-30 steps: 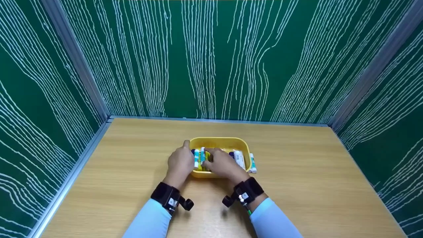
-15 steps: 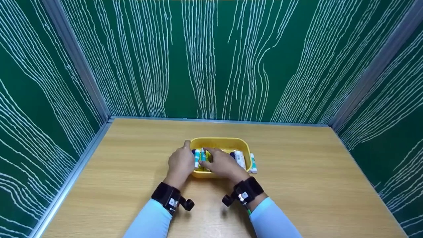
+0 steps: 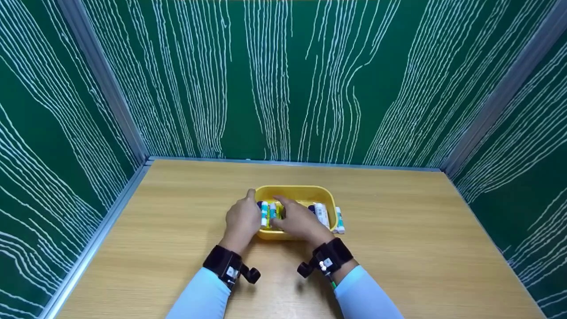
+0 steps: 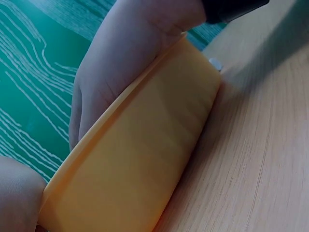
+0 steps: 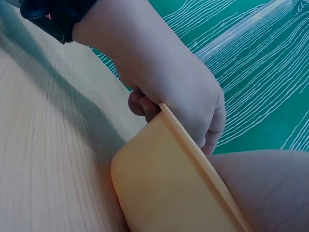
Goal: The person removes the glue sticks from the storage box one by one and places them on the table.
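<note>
A yellow plastic bin (image 3: 305,190) stands on the table, with several small tubes lying in it. My left hand (image 3: 242,217) grips the bin's left wall; in the right wrist view, curled fingers (image 5: 140,102) of that hand show outside the rim. My right hand (image 3: 301,219) reaches over the near rim into the bin. Its thumb and forefinger are spread apart around a teal-and-white glue stick (image 3: 273,211), the forefinger off its far end. Another glue stick (image 3: 264,214) lies alongside, by the left hand. The right hand's other fingers are hidden.
A white tube (image 3: 321,213) lies at the bin's right end beside a dark-capped item. Outside the right wall, a teal-and-white stick (image 3: 339,220) lies on the wooden table (image 3: 398,239). Green walls (image 3: 381,88) with white wavy lines enclose the back and sides.
My right forefinger has lifted away from the glue stick's far end, and the stick sits slightly nearer and lower in the bin. My left hand keeps its grip on the bin.
</note>
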Demonstrator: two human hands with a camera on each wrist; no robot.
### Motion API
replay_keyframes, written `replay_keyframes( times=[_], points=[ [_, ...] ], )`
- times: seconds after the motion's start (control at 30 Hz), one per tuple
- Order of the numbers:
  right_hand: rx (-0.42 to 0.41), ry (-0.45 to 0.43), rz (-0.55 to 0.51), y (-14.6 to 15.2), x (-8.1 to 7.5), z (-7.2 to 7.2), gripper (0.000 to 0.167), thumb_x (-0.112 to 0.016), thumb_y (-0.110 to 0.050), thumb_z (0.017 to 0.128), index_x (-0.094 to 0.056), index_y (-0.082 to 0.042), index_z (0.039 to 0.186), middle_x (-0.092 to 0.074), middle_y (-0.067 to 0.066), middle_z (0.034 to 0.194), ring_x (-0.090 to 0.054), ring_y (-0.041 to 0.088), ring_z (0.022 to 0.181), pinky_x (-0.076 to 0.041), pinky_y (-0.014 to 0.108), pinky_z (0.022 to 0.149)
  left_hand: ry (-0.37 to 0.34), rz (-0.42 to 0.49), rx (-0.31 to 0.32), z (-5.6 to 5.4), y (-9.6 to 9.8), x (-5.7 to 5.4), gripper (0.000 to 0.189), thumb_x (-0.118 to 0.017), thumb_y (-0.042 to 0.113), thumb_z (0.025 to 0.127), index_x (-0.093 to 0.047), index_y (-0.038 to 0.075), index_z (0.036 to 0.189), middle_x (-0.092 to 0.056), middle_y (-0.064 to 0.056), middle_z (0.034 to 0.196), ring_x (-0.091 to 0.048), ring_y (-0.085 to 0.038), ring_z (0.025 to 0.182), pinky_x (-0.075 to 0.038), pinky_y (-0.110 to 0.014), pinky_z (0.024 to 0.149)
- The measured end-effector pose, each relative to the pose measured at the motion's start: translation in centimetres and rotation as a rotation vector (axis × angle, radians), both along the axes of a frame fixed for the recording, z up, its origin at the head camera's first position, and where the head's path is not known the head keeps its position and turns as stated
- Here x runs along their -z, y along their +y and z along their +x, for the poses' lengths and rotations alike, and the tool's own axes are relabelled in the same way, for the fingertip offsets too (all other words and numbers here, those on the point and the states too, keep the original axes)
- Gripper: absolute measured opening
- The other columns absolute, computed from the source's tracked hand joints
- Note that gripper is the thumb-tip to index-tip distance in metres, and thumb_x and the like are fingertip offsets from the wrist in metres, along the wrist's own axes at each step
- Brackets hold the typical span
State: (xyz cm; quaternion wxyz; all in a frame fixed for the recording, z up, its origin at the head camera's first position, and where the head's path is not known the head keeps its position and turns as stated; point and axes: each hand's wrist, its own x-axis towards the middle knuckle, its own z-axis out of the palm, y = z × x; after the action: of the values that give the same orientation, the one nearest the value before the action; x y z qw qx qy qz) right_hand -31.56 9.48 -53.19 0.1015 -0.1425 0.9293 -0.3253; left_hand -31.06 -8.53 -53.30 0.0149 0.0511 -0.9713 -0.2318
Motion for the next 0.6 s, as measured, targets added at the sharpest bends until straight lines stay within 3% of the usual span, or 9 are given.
replay_keyframes(
  times=[0.1, 0.17, 0.4, 0.6],
  points=[
    [-0.017, 0.011, 0.03, 0.0, -0.04, 0.03, 0.074, -0.079, -0.04, 0.101, -0.056, -0.02, 0.169, -0.073, 0.011, 0.143, -0.068, 0.027, 0.109, -0.058, 0.049, 0.108, 0.013, -0.009, 0.006, -0.04, 0.01, 0.02, 0.057, -0.056, 0.015, 0.117, -0.046, 0.008, 0.172, -0.084, -0.021, 0.119, -0.08, -0.026, 0.088, -0.069, -0.045, 0.077],
    [-0.015, 0.003, 0.03, 0.02, -0.02, 0.02, 0.071, -0.08, -0.04, 0.099, -0.062, -0.018, 0.163, -0.073, 0.01, 0.143, -0.067, 0.026, 0.11, -0.058, 0.048, 0.109, 0.006, -0.006, 0.002, -0.05, 0.02, -0.01, 0.057, -0.056, 0.015, 0.117, -0.045, 0.009, 0.172, -0.083, -0.02, 0.122, -0.079, -0.025, 0.09, -0.069, -0.045, 0.079],
    [-0.022, -0.01, -0.061, 0.24, 0.22, -0.03, 0.048, -0.088, -0.039, 0.094, -0.067, -0.02, 0.133, -0.074, 0.004, 0.111, -0.069, 0.024, 0.097, -0.06, 0.04, 0.089, -0.026, 0.005, -0.009, -0.08, -0.06, -0.03, 0.059, -0.055, 0.016, 0.117, -0.043, 0.01, 0.174, -0.082, -0.02, 0.127, -0.074, -0.022, 0.086, -0.068, -0.043, 0.082],
    [-0.051, 0.02, -0.14, 0.27, 0.1, -0.06, 0.037, -0.091, -0.03, 0.096, -0.067, -0.02, 0.123, -0.073, 0.003, 0.103, -0.068, 0.022, 0.09, -0.058, 0.035, 0.079, -0.019, 0.008, -0.012, -0.19, -0.07, 0.07, 0.059, -0.054, 0.016, 0.117, -0.043, 0.01, 0.174, -0.083, -0.02, 0.123, -0.072, -0.021, 0.079, -0.067, -0.04, 0.074]
  ],
)
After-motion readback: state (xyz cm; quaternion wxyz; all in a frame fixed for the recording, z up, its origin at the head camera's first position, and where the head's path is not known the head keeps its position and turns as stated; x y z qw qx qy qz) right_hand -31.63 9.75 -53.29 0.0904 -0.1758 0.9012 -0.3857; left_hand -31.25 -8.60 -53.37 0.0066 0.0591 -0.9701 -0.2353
